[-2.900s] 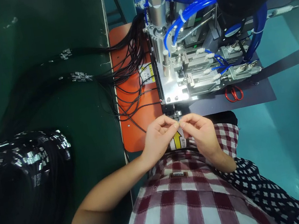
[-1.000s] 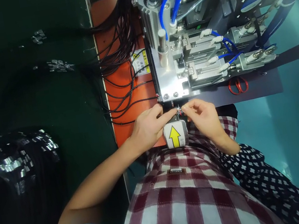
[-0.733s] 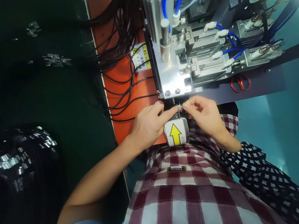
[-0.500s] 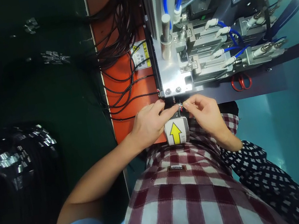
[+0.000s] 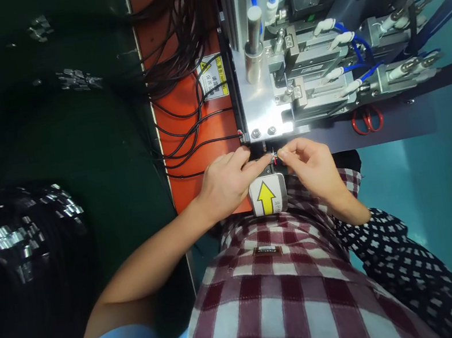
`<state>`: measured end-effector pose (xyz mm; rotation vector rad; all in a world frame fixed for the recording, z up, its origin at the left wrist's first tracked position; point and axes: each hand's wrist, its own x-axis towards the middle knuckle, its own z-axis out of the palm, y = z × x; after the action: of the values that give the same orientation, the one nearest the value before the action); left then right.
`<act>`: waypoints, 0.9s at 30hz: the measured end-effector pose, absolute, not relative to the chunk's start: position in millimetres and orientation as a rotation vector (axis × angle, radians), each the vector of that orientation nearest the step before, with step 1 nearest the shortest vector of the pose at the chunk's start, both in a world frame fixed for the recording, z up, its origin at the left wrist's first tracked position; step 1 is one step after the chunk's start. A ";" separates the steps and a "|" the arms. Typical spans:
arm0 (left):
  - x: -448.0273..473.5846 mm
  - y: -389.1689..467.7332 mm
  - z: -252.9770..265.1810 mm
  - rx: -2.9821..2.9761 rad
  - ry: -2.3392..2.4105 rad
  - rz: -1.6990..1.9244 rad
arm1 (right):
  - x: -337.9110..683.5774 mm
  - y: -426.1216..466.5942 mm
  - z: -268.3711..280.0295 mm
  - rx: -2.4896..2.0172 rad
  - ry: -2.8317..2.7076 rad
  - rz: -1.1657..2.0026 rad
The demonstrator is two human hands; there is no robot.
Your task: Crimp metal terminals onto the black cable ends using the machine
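My left hand [image 5: 229,185] reaches in from the left, closed over a black cable [image 5: 186,175] that runs beneath it, with the index finger stretched to the right. Just past that fingertip, short thin coloured wires [image 5: 274,156] fan out, a red one among them. My right hand [image 5: 311,168] pinches at these wires between thumb and index finger from the right side. Both sets of fingertips are close together, in front of the metal press machine [image 5: 263,118]. The fingers partly hide the wire ends and the cable's tip.
A white guide plate with a yellow arrow [image 5: 266,197] sits just below the hands. Black cables [image 5: 179,55] lie across the orange surface [image 5: 195,194]. Red-handled scissors [image 5: 367,121] rest on the dark base at right. A large cable bundle [image 5: 14,235] lies at left.
The view has shifted slightly, so the machine appears a little higher and further right. Both hands keep nearly the same hold on the cable and wires.
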<state>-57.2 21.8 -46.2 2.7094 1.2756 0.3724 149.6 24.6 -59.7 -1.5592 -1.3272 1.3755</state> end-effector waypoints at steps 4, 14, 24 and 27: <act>-57.8 22.5 -46.8 2.745 1.278 0.384 | 150.3 24.5 -58.9 -1.553 -1.325 1.362; -56.1 22.4 -49.0 2.798 1.288 0.455 | 150.6 22.2 -64.0 -1.512 -1.362 1.329; -55.5 21.3 -47.3 2.813 1.300 0.428 | 149.2 18.0 -69.9 -1.498 -1.421 1.212; -55.1 21.4 -46.7 2.833 1.303 0.423 | 149.0 17.4 -70.3 -1.504 -1.432 1.193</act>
<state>-55.1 21.4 -46.7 2.8329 1.3026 0.4230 149.0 17.4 -70.3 -1.5042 -1.4324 1.1925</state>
